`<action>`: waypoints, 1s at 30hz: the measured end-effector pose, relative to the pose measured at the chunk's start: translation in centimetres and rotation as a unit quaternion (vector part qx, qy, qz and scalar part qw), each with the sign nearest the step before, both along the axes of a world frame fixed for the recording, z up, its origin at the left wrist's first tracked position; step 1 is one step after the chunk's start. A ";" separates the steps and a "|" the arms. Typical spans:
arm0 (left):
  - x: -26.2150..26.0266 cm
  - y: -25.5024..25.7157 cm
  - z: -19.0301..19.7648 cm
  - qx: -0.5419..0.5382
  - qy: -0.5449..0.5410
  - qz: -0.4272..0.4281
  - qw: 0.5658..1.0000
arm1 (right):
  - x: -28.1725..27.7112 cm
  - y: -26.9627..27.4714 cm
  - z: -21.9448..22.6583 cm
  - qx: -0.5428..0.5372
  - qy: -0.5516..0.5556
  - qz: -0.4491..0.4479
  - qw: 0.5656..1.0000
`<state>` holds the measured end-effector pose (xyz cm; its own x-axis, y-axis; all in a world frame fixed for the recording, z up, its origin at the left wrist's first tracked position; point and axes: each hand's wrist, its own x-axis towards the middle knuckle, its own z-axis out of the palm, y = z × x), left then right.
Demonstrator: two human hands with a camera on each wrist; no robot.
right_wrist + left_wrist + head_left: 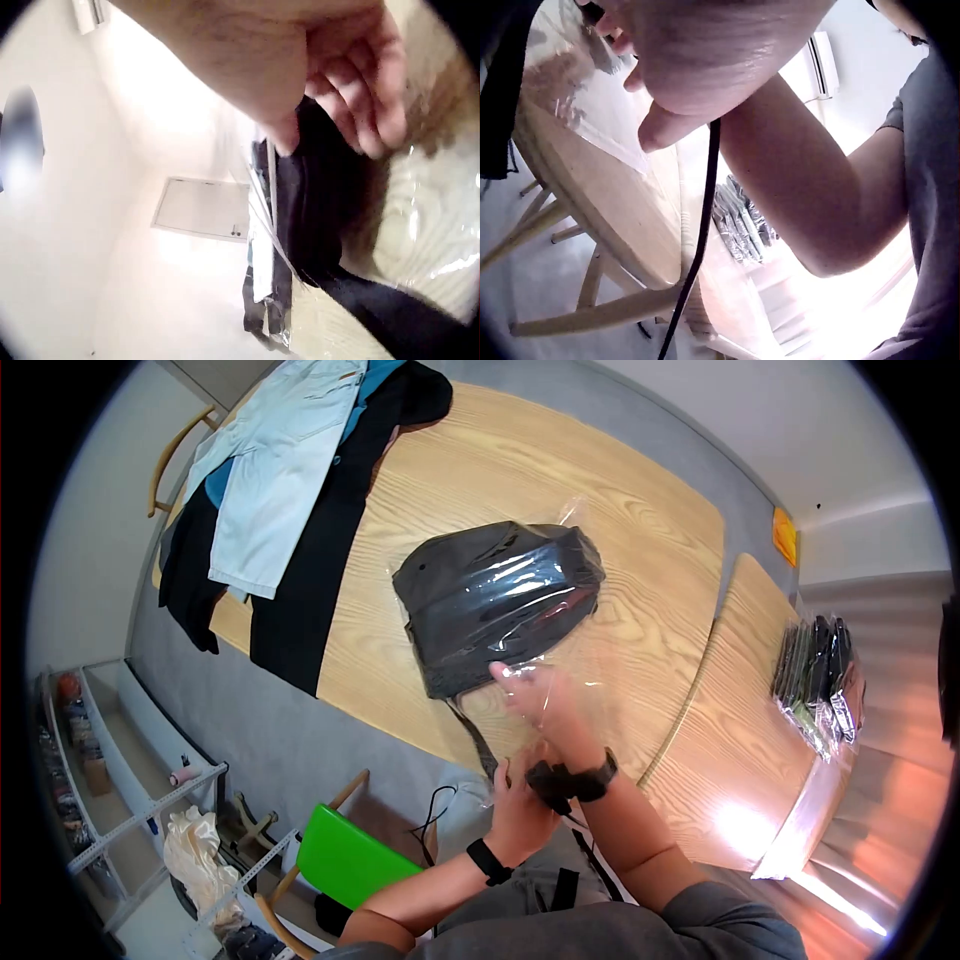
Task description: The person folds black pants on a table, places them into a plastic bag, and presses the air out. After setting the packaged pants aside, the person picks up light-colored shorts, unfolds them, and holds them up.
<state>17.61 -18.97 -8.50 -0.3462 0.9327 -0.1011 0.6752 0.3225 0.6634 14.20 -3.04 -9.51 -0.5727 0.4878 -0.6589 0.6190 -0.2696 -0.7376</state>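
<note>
The pale wooden worktop [650,575] spreads before me, with a smaller side table [720,770] along its right edge. A white garment [285,470] and a black garment [290,615] lie over the worktop's left end, the black one reaching the near left corner. A green chair [350,857] stands by the near edge. Mid-worktop lies a clear plastic bag [530,575] around a dark fabric bundle [455,610]; the bag's loose end stretches toward the near edge. A stack of wrapped dark packets [822,670] sits near the side table's right edge.

My right hand [540,698] is at the bundle's near side, fingers loosely bent and thumb apart from them, not clenched. My left hand [523,815] is at the near edge, beside the plastic; I cannot tell whether it grips anything. A dark strap [470,732] runs from the bundle toward that hand. A black band [489,862] circles my left wrist.
</note>
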 end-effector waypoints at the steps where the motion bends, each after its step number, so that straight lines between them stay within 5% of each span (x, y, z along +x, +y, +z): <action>1: 0.1 0.0 -0.3 -0.002 -0.001 -0.017 1.000 | 0.4 0.4 2.4 0.123 -0.058 -0.016 0.991; 2: 0.3 0.1 -0.7 -0.005 -0.002 -0.033 0.999 | 0.7 0.7 4.0 0.243 -0.115 -0.031 0.963; 3: 0.4 0.5 -1.1 -0.008 0.011 -0.050 0.999 | 1.2 1.0 3.9 0.311 -0.056 -0.038 0.948; 4: 0.4 0.8 -1.3 -0.006 0.010 -0.052 0.999 | 1.0 1.5 3.2 0.313 -0.057 -0.039 0.947; 6: 0.4 1.3 -1.6 -0.055 0.083 -0.089 0.991 | -0.2 2.6 1.6 0.573 0.081 0.053 0.814; 8: 0.8 1.3 -2.7 -0.041 0.094 -0.087 0.991 | -1.1 2.8 1.6 0.564 0.042 0.106 0.818; 10: 1.2 0.8 -3.6 -0.030 0.107 -0.085 0.990 | -2.2 3.3 1.9 0.635 0.006 0.063 0.770; 12: 1.1 0.4 -3.7 -0.110 0.143 -0.161 0.970 | -3.2 3.6 1.5 0.639 -0.016 0.046 0.768; 18: 0.9 1.0 -2.3 -0.089 0.147 -0.145 0.974 | -4.7 4.7 1.0 0.606 -0.158 0.061 0.778; 28: 0.7 1.5 -2.3 -0.038 0.137 -0.097 0.985 | -5.5 7.2 -1.6 0.644 -0.125 0.094 0.749; 30: 0.8 1.5 -2.4 -0.104 0.147 -0.125 0.976 | -5.4 6.7 -1.0 0.648 -0.133 0.090 0.745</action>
